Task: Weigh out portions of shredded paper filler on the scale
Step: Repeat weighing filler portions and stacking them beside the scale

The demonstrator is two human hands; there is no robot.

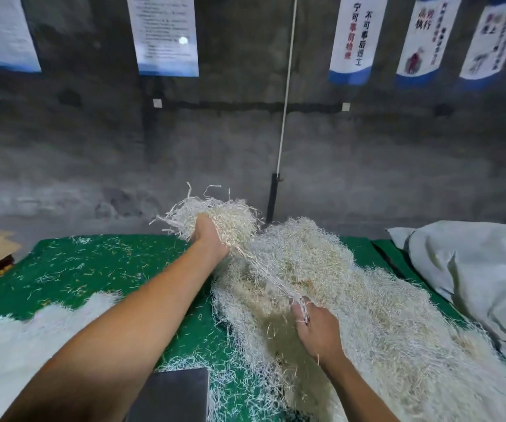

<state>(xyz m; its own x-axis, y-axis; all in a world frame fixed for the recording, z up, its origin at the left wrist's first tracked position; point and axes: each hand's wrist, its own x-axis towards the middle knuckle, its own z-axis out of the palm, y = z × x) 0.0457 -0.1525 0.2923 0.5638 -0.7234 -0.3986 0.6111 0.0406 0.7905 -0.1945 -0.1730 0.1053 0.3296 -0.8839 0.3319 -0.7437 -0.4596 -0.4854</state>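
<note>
White-cream shredded paper filler, big loose heap (352,293), lies on the green mat-covered counter (93,269), right half, running from the far edge toward me. My left hand (210,239) has its grip closed round a raised clump of pale paper shreds (215,214), held above the heap's far-left edge. My right hand (318,327) is low over the heap, fingers pinching a thin taut strand bundle (270,275) that links clump to hand. Second flatter white shred pile (17,345) sits near-left on the counter. Dark grey flat scale platform (172,394), I judge, sits at bottom centre, bare on top, part hidden by my left forearm.

Step in hand, my read: tearing a portion free of the heap. To do it well I'd keep the right pinch firm and low as an anchor, pull the left clump up and away so the linking strands break, not drag more heap along. Then shake off danglers over the heap, not over the scale. Portion size looks a guess; trim on the platform.

Orientation: strand bundle's long axis runs diagonally, upper-left at the clump down to lower-right at my right hand. Clump itself has no clear axis, loose ends sticking up and left. Heap's long axis runs far-to-near.

Grey-white stuffed sack (474,269) lies far right.
</note>
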